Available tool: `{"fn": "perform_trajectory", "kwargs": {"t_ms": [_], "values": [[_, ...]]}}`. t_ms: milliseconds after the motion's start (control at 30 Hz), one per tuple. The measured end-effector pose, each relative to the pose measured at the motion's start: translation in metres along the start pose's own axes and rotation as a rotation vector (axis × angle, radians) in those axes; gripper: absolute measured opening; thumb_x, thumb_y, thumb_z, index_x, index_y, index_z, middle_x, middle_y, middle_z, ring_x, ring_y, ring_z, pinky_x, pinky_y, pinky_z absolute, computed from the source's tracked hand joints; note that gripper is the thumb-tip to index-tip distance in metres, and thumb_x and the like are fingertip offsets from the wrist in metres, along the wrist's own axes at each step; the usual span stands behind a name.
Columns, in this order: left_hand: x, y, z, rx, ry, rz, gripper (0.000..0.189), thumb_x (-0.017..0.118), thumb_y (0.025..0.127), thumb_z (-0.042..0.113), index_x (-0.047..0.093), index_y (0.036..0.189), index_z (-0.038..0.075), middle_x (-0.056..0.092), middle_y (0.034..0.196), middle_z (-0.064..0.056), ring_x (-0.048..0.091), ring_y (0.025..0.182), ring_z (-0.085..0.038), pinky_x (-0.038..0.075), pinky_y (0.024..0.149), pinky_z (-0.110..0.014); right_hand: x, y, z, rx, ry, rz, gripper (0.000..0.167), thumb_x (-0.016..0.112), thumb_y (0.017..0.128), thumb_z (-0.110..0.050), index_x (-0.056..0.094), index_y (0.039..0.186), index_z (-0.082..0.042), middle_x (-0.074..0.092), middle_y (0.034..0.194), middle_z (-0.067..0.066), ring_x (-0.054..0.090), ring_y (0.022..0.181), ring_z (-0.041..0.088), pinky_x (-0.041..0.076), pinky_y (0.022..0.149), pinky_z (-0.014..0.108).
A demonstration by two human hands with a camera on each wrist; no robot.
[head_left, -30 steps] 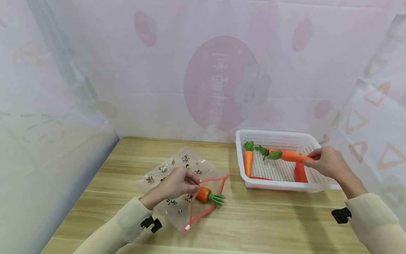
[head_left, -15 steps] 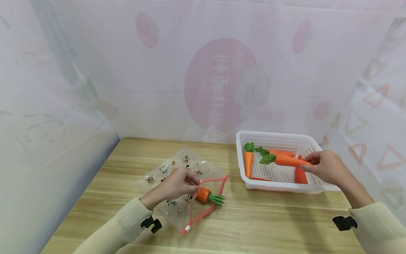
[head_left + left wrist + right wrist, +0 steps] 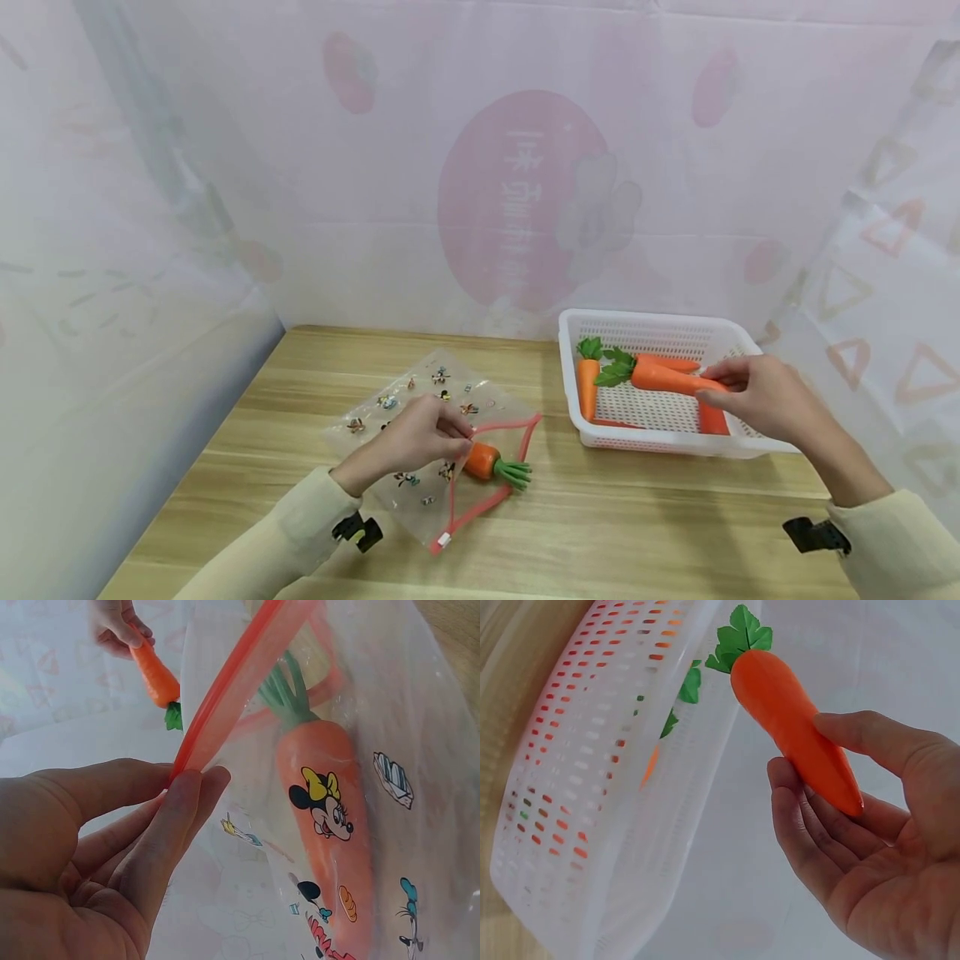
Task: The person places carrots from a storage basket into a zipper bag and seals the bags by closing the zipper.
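Observation:
My left hand (image 3: 420, 435) pinches the red zip edge of a clear zip bag (image 3: 405, 847) printed with cartoon figures. The bag lies flat on the table with its mouth spread towards the right. Inside it is a carrot (image 3: 480, 460), its green stems sticking out at the opening. Over at the right, my right hand (image 3: 768, 396) holds another carrot (image 3: 799, 724) by its tapered end, thumb on one side and fingers on the other. That carrot hangs above the white basket (image 3: 675, 443), leafy top pointing left.
More carrots lie in the basket: one upright along its left side (image 3: 588, 387), one behind the held carrot (image 3: 678, 364), and a red-orange piece (image 3: 712, 419) at the right. A wooden table (image 3: 600, 533) carries everything. Printed cloth walls (image 3: 375, 267) enclose the back and sides.
My right hand has shifted the held carrot a little to the left above the basket, its leafy end swinging leftwards. The left hand and the bag have stayed in place.

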State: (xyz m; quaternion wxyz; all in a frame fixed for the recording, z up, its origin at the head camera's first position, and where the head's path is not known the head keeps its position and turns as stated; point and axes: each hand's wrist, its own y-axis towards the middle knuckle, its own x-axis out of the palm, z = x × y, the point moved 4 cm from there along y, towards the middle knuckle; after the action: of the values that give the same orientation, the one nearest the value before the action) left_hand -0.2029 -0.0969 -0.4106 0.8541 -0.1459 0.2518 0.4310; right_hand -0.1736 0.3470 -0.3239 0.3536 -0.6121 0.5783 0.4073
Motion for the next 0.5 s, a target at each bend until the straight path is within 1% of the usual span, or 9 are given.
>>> {"fn": "perform_trajectory", "kwargs": {"t_ms": [100, 267, 333, 500], "values": [[0.0, 0.0, 0.0, 0.002, 0.003, 0.004, 0.014, 0.078, 0.094, 0.007, 0.079, 0.104, -0.003, 0.081, 0.092, -0.006, 0.074, 0.08, -0.01, 0.061, 0.069, -0.022, -0.001, -0.001, -0.006, -0.014, 0.018, 0.0, 0.042, 0.082, 0.093, -0.035, 0.077, 0.119, -0.003, 0.079, 0.104, 0.009, 0.064, 0.082, 0.014, 0.048, 0.063, 0.028], [0.001, 0.0, -0.001, 0.001, 0.003, -0.003, 0.015, 0.078, 0.095, 0.007, 0.079, 0.106, -0.004, 0.081, 0.094, -0.007, 0.074, 0.08, -0.01, 0.061, 0.069, -0.023, 0.0, -0.004, -0.015, -0.038, 0.074, 0.002, 0.043, 0.082, 0.094, -0.033, 0.075, 0.121, -0.001, 0.079, 0.108, 0.012, 0.065, 0.081, 0.01, 0.05, 0.061, 0.025], [0.001, 0.0, -0.001, 0.003, 0.004, -0.004, 0.015, 0.078, 0.095, 0.007, 0.079, 0.106, -0.004, 0.081, 0.094, -0.007, 0.075, 0.08, -0.011, 0.061, 0.069, -0.023, 0.002, -0.005, -0.019, -0.057, 0.102, 0.004, 0.041, 0.082, 0.094, -0.031, 0.076, 0.12, 0.0, 0.079, 0.107, 0.012, 0.067, 0.081, 0.008, 0.051, 0.063, 0.024], [0.001, 0.001, 0.0, 0.019, 0.012, -0.003, 0.014, 0.078, 0.094, 0.006, 0.079, 0.105, -0.003, 0.081, 0.095, -0.007, 0.076, 0.084, -0.011, 0.062, 0.071, -0.024, 0.004, -0.011, -0.028, -0.095, 0.146, 0.026, 0.032, 0.084, 0.092, -0.027, 0.078, 0.114, -0.005, 0.079, 0.101, 0.009, 0.068, 0.077, 0.002, 0.052, 0.064, 0.023]]}}
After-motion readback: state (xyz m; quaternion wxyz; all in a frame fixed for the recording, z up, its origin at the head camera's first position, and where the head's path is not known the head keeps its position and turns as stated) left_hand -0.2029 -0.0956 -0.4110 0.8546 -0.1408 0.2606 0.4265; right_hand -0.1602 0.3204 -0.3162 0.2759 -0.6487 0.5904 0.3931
